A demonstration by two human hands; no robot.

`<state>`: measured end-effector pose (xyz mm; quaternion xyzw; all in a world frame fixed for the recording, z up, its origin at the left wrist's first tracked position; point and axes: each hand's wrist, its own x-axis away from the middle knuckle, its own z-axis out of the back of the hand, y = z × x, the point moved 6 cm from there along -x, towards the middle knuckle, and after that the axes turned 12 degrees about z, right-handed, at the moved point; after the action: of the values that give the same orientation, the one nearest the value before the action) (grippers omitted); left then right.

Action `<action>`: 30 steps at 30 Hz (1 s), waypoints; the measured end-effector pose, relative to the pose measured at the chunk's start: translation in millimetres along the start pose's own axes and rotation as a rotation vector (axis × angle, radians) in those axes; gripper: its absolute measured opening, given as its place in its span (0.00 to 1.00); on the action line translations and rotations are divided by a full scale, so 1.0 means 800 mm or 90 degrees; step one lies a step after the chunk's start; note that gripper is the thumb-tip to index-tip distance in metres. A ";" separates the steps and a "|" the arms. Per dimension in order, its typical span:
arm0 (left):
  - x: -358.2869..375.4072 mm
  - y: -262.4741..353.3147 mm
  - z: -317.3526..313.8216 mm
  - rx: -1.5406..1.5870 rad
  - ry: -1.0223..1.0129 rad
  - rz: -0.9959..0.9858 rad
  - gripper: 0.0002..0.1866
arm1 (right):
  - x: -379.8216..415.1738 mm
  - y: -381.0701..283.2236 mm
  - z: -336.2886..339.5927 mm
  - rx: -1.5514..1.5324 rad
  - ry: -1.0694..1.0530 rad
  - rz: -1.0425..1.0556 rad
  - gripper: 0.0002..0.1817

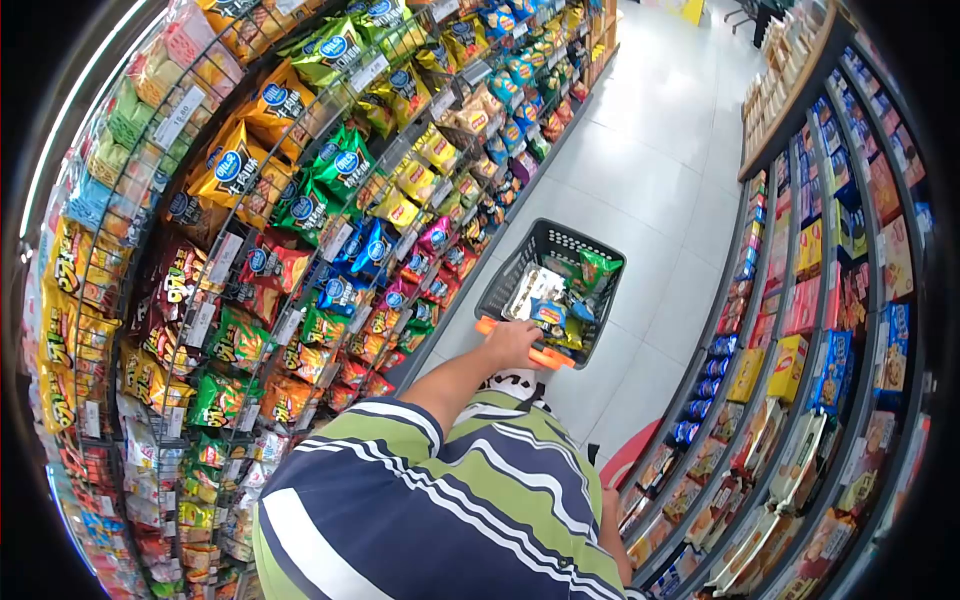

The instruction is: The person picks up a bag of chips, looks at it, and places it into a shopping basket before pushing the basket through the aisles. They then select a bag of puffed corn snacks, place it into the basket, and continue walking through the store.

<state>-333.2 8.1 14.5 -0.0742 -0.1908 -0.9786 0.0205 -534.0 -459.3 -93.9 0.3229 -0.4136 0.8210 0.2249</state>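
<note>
My left hand (pixel 512 343) is wrapped round the orange handle (pixel 548 358) of a dark grey shopping basket (pixel 497 284). Inside the basket lie a green snack bag (pixel 598 268), a blue and yellow bag (pixel 549 316), a white patterned pack (pixel 537 290) and a yellow-green bag (pixel 573 334). My right arm hangs down at the lower right, beside the striped shirt, and its hand cannot be made out.
Racks of snack bags (pixel 345 160) curve along the left side. Shelves of boxed and packed goods (pixel 790 368) stand on the right. Between them a pale tiled aisle (pixel 650 190) runs forward, with a chair base at the far end.
</note>
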 end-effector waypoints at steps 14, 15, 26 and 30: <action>-0.199 -0.017 0.012 -0.135 -0.211 0.057 0.13 | -0.213 -0.080 0.013 0.139 0.033 0.150 0.17; -0.212 -0.016 0.017 -0.125 -0.208 0.058 0.13 | -0.211 -0.120 0.017 0.192 0.042 0.166 0.17; -0.331 -0.024 0.019 -0.098 -0.159 0.029 0.10 | -0.219 -0.445 -0.011 0.164 0.039 0.155 0.19; -0.363 -0.026 0.025 -0.096 -0.168 0.036 0.11 | -0.263 -0.464 -0.028 0.161 0.027 0.234 0.19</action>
<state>-45.3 38.4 -19.7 -0.2087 -0.1155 -0.9710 0.0176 -160.2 -255.6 -56.7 0.2501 -0.3545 0.9002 0.0379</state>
